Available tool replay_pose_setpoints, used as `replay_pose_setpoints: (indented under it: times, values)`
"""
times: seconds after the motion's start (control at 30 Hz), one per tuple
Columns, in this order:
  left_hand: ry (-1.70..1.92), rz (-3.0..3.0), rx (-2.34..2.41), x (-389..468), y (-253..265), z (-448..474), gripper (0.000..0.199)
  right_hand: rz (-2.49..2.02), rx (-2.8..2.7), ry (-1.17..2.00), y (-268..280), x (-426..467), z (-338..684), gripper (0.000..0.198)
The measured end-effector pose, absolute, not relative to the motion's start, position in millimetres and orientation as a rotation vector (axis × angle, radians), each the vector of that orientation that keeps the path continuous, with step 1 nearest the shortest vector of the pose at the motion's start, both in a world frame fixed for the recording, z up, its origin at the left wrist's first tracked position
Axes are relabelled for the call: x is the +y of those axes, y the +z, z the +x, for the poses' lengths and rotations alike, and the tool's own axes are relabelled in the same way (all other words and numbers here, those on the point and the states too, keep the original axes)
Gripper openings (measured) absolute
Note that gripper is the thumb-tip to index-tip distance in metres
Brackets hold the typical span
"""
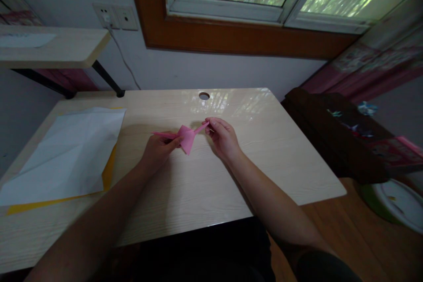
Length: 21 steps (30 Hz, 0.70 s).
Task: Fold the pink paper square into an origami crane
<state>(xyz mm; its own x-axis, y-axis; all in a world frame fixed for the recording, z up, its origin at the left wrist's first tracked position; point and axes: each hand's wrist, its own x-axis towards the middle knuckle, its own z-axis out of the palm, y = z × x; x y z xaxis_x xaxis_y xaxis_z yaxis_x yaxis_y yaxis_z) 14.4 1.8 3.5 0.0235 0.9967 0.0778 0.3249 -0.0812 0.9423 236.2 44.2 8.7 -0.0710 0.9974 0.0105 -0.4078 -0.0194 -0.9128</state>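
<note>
A pink origami crane (187, 137), folded from paper, is held just above the desk (205, 194) between my two hands. My left hand (161, 146) is closed on its body and left side, with the thumb on top; a thin pink point sticks out past the fingers to the left. The thumb and fingertips of my right hand (220, 134) pinch the end of the narrow strip that slants up to the right. One pointed flap hangs down in the middle. The crane's underside is hidden.
A creased white sheet (72, 154) lies over yellow paper (109, 169) on the desk's left. A raised shelf (66, 55) stands at the back left. The desk has a round cable hole (204, 96) near its back edge. A dark brown cabinet (330, 141) stands at the right.
</note>
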Motion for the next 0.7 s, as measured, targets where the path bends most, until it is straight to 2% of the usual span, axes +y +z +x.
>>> replay_pose_setpoints:
  times: [0.5,0.7]
  values:
    - [1.079,1.315,1.322,5.1,-2.9,12.1,0.029,-0.798,-0.918,1.402,6.7,49.7,238.9,0.016]
    - [1.082,1.143,1.187,8.4,-4.1,13.2,0.037,-0.792,-0.858,1.46,3.8,52.6,238.1,0.03]
